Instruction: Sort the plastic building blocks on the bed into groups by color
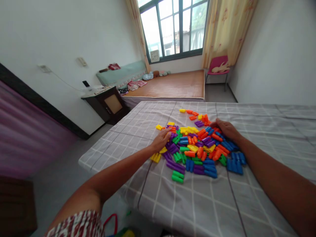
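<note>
A spread pile of small plastic pieces lies on the grey checked cloth [197, 200], with orange pieces [218, 153], blue pieces [235, 166], purple pieces [175, 166], green pieces [177, 176] and yellow pieces [155, 157]. At the left edge of the pile rests my left hand [161, 140], its fingers reaching over purple and orange pieces. My right hand [225, 129] lies against the far right side of the pile, beside blue and orange pieces, fingers extended. Neither hand shows a piece held in it.
Beyond the table stand a bed [172, 84], a dark cabinet [111, 104] and a pink chair [218, 65]. A window [175, 29] is at the back. On the floor below the near edge lies a red strap [116, 223].
</note>
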Demonstrator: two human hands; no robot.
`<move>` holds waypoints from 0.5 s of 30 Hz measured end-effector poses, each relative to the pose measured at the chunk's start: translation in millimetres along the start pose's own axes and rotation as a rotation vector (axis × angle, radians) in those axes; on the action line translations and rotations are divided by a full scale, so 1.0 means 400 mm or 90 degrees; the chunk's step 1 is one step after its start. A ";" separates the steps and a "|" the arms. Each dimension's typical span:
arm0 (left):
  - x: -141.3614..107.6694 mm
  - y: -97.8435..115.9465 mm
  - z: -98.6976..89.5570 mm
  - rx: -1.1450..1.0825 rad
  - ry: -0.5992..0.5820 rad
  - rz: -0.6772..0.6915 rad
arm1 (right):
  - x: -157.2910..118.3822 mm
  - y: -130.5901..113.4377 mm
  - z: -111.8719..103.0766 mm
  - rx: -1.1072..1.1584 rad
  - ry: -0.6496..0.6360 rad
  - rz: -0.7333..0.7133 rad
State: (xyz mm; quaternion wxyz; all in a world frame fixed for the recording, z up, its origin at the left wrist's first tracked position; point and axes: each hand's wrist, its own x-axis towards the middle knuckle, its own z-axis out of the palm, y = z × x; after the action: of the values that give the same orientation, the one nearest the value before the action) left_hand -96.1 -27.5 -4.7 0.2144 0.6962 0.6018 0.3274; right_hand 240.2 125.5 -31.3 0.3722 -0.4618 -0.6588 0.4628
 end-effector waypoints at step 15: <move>0.116 0.274 0.131 -0.174 -0.203 0.316 | -0.015 -0.070 -0.055 0.078 -0.134 0.014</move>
State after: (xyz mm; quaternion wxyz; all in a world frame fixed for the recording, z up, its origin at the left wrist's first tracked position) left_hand 20.6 2.9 44.3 0.3109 0.8288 0.3235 0.3343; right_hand 254.8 121.7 1.4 0.3239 -0.3942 -0.6595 0.5521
